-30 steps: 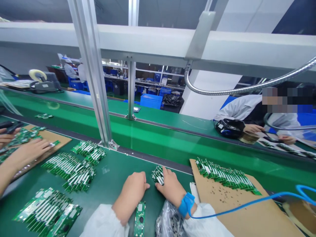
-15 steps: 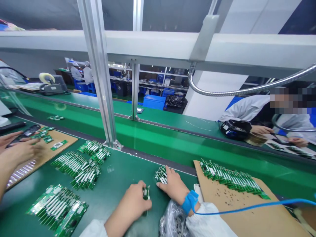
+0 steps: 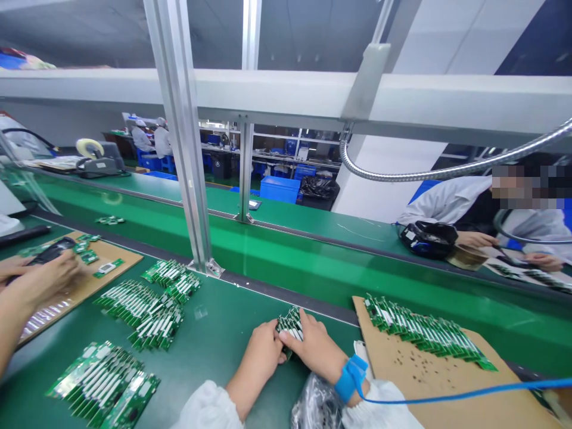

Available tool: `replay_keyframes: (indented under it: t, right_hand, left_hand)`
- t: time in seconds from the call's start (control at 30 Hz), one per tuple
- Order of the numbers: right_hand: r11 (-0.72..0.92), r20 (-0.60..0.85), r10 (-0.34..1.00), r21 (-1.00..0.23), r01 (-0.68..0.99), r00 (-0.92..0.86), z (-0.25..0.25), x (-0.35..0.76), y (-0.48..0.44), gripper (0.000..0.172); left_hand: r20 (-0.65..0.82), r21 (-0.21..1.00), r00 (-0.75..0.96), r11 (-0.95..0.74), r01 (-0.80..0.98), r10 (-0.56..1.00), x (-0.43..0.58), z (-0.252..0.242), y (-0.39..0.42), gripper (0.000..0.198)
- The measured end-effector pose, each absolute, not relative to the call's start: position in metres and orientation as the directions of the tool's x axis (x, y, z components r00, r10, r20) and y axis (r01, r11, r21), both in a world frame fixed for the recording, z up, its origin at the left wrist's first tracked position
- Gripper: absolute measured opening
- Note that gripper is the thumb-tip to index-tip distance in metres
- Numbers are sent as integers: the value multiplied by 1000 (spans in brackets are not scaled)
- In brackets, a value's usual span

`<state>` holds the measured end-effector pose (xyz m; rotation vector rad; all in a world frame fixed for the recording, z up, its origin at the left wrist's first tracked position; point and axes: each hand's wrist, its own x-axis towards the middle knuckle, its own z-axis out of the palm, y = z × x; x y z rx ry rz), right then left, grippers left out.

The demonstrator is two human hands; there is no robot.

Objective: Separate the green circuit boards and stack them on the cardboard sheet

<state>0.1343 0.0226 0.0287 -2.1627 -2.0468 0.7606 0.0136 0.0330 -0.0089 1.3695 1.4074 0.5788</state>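
A small bunch of green circuit boards (image 3: 290, 322) stands on the green table between my two hands. My left hand (image 3: 264, 345) is closed at the bunch's left side, its fingers bent around boards there; the fingertips are partly hidden. From the right, my right hand (image 3: 315, 342) grips the same bunch, thumb across its front and fingers behind. A blue wrist strap (image 3: 353, 378) with a cord circles my right wrist. Below my right hand lies a clear plastic bag (image 3: 315, 402) with small dark parts.
Rows of circuit boards (image 3: 138, 310) and a nearer group (image 3: 105, 381) stand at left. At right, a cardboard sheet (image 3: 415, 363) bears another row (image 3: 424, 330). A metal post (image 3: 181, 137) rises ahead. Co-workers' hands work at far left and across the bench.
My left hand has moved right and up with the board it held, meeting the bunch at my right hand. My right hand has stayed around the bunch.
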Motion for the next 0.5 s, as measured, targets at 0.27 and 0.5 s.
replay_keyframes:
  t: [0.27, 0.5]
  right_hand:
    - [-138, -300, 953, -299, 944, 45, 20, 124, 21, 78]
    - [-115, -280, 957, -138, 984, 73, 12, 113, 19, 68]
  left_hand:
    - [-444, 887, 199, 398, 235, 873, 6, -18, 27, 38]
    - [-403, 912, 83, 391, 126, 912, 4, -21, 19, 38]
